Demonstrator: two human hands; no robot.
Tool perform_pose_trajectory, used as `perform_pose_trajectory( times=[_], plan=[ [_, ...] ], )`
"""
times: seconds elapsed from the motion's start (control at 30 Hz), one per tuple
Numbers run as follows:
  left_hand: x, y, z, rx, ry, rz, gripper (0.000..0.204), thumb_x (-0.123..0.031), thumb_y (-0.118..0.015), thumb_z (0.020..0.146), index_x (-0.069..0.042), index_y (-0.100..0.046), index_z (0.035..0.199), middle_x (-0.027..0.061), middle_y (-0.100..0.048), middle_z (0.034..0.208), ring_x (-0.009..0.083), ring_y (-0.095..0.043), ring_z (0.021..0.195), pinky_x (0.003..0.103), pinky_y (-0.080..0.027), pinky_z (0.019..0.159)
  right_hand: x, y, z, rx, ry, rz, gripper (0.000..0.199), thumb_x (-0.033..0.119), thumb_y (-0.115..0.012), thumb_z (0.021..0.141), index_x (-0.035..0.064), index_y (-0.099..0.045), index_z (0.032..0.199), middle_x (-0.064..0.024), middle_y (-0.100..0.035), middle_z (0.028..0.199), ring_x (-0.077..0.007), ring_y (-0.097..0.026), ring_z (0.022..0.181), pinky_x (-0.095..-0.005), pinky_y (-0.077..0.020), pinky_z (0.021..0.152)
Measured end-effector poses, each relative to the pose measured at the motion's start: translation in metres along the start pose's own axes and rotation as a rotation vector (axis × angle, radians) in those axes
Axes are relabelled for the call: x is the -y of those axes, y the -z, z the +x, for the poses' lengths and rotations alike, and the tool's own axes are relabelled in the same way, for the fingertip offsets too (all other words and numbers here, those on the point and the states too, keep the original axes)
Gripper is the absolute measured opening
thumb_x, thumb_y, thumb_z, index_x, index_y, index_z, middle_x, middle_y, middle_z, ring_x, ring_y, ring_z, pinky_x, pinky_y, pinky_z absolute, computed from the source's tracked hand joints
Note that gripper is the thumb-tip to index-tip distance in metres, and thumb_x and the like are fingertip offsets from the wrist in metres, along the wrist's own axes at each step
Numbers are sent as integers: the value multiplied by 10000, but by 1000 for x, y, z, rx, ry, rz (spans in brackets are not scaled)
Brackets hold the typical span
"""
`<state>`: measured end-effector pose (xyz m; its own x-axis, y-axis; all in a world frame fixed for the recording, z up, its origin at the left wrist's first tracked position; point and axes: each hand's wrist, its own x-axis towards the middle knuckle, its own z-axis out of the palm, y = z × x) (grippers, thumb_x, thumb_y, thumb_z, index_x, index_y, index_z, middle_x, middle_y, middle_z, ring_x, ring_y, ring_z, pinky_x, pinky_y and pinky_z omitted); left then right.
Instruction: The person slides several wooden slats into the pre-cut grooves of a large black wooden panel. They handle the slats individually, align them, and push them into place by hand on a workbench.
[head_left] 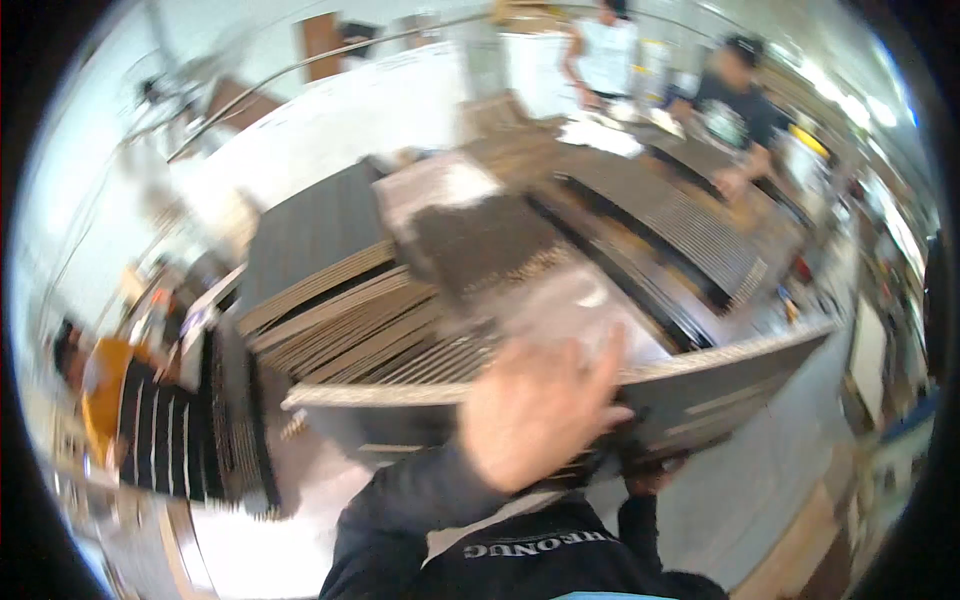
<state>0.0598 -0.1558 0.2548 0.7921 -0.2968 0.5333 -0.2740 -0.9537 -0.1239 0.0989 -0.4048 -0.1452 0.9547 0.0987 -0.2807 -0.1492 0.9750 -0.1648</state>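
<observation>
A long dark panel (725, 385) with a pale raw edge spans the view in front of my body, standing on its edge and slightly bowed by the lens. My left hand (540, 405) reaches across its upper edge, fingers stretched out and apart, smeared by motion; whether the palm touches the panel I cannot tell. At the panel's lower edge is my right hand (655, 475), mostly hidden behind dark shapes, apparently gripping the panel from below. Just beyond lie stacked dark slats (370, 325) with brown edges.
A tall stack of dark boards (315, 240) stands at the left rear of the table (640, 335). More slat stacks (665, 215) lie right, where a co-worker in black (740, 95) leans in. Another person (605, 55) stands at the back. Left, someone in orange (105, 385) is beside striped dark panels (170, 430).
</observation>
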Motion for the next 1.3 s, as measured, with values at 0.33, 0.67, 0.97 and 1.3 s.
perform_pose_trajectory(
  times=[0.33,0.67,0.97,1.3],
  plan=[
    [51,63,9,-549,55,-88,376,-431,-677,603,-95,-616,760,82,-535,573,245,-555,535,361,-443,552,14,-211,-6,-76,826,-464,687,512,-457,839,52,-306,1326,-171,-354,1324,-330,-377,1184,-481,-349,961],
    [103,95,-26,-651,133,-123,432,-520,-647,690,-118,-668,847,136,-610,645,305,-609,578,371,-490,529,-80,-258,-29,289,329,-390,640,552,-471,814,106,-423,1270,-113,-433,1275,-304,-439,1119,-466,-377,927],
    [128,95,-137,-928,686,-600,291,-57,-675,731,33,-565,985,70,-592,943,149,-577,853,265,-461,804,-70,-371,26,759,261,-438,307,107,-656,731,40,-558,1014,-80,-579,971,-208,-560,887,-363,-454,798],
    [162,21,-222,-1124,804,-528,398,-264,-729,724,-9,-592,998,-10,-596,846,77,-509,741,216,-389,702,-145,-398,44,967,287,-728,495,123,-756,657,-2,-522,1075,-61,-605,978,-142,-567,876,-276,-442,825]
  ],
)
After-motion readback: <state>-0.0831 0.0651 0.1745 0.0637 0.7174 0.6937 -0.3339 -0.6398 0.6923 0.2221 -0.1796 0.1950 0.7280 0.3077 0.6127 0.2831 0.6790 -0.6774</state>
